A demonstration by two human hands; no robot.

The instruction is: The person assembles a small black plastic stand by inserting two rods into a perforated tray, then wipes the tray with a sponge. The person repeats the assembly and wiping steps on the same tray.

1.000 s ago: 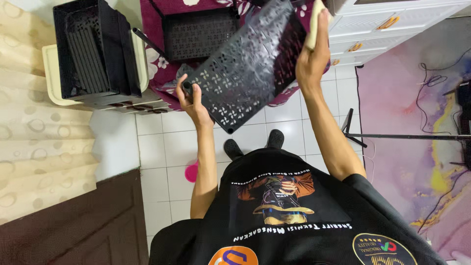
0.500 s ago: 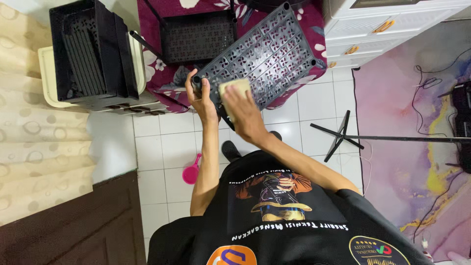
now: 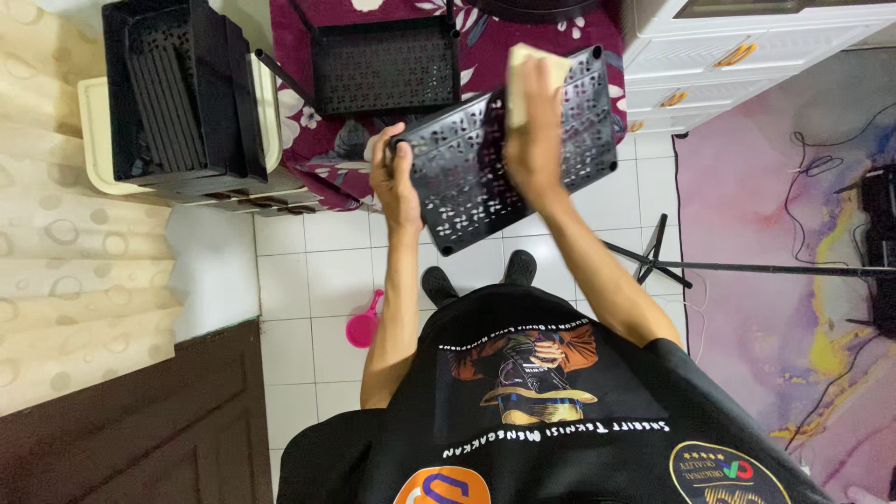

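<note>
Head view: a flat black plastic panel [image 3: 509, 149], perforated in a lattice pattern, is held tilted above the white tiled floor [image 3: 308, 271]. Left hand [image 3: 394, 177] fingers clamp its edge; right hand [image 3: 534, 140] presses a pale cloth [image 3: 534, 70] against it.

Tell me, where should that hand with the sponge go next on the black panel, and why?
Probably back down toward the person's body. The right hand presses the sponge at the panel's far edge, so there is little surface beyond it, while the near half lies uncovered below. The left hand grips the panel's left edge and holds it tilted, which should steady it for a return stroke.
</note>
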